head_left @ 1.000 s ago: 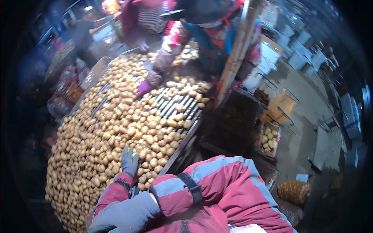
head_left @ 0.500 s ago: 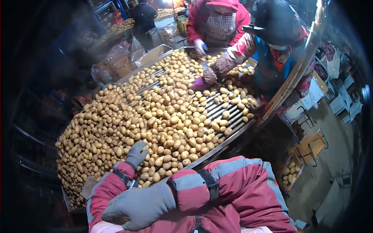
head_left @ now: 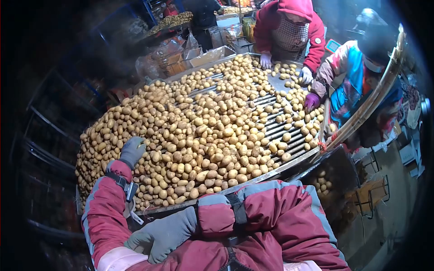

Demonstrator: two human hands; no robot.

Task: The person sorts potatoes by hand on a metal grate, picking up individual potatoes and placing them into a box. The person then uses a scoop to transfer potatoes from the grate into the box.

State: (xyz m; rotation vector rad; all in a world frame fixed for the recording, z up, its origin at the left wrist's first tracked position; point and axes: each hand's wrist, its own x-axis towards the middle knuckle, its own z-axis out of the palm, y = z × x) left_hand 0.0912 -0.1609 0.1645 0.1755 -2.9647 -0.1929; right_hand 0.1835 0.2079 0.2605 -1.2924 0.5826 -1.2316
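Note:
My left hand (head_left: 132, 151), in a grey glove, reaches onto a large heap of potatoes (head_left: 181, 135). Its fingers lie apart against the potatoes, and no potato shows inside the hand. My right hand (head_left: 169, 232), also gloved in grey, rests across my body by my left sleeve, thumb and fingers spread and holding nothing. The potatoes cover much of a metal sorting table (head_left: 289, 131) whose bars show at the right.
Across the table a person in a red hood (head_left: 289, 31) and another in a patterned jacket (head_left: 348, 81) handle potatoes. A curved pole (head_left: 370, 104) rises at the right. Cardboard boxes (head_left: 174, 63) and plastic bags stand behind; a crate (head_left: 370, 196) lies lower right.
My view has turned, so the table sits differently in it. My left hand has moved left over the heap and my left arm is straighter. The co-worker's purple-gloved hand has drawn back to the right.

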